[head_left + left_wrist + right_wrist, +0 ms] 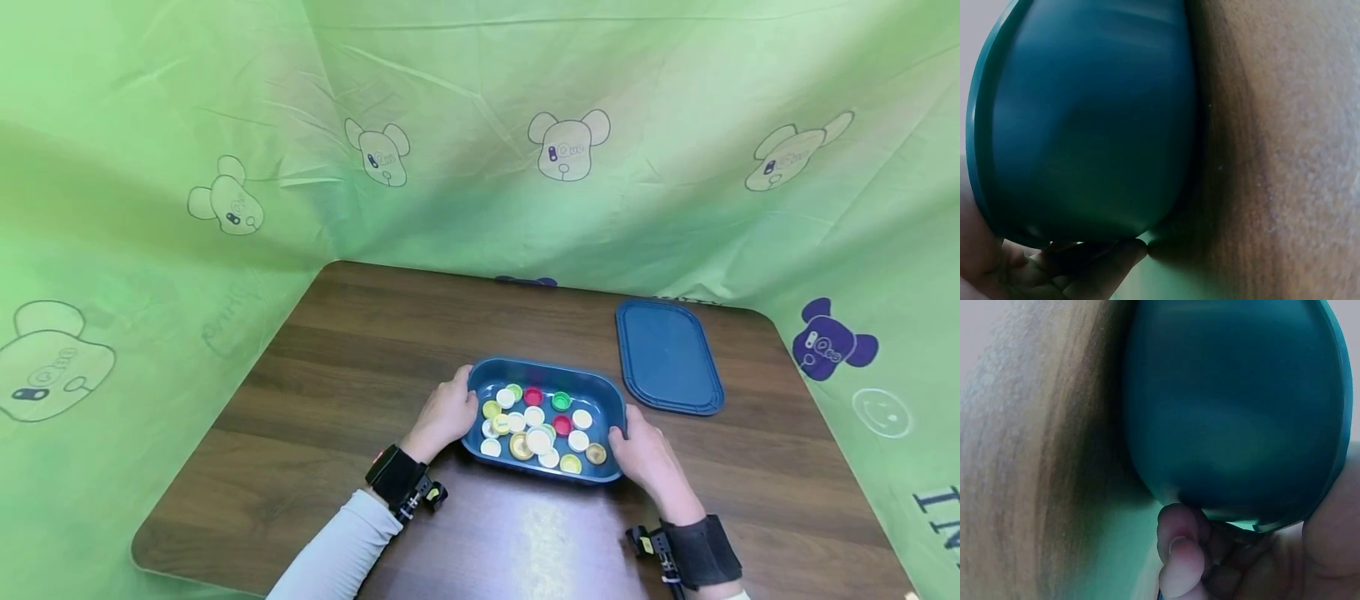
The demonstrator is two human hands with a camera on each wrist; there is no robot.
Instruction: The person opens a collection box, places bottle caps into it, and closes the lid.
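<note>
A blue rectangular box (603, 412) with rounded corners holds several round bottle caps (538, 440), mostly white and yellow, with a few red and green ones. My left hand (446, 414) grips the box's left end, thumb at the rim and fingers below it on the outside. At the right end, my right hand (649, 457) holds the rim the same way. In the left wrist view the box's outer wall (1091, 125) stands close over the table. The right wrist view has curled fingertips (1182, 565) under the other end of the box (1235, 412).
A flat blue lid (669, 357) lies at the back right of the brown wooden table (315, 433). Green cloth (465, 217) with printed bear heads hangs behind and along both sides. Each wrist wears a black strap (701, 552) with a small camera.
</note>
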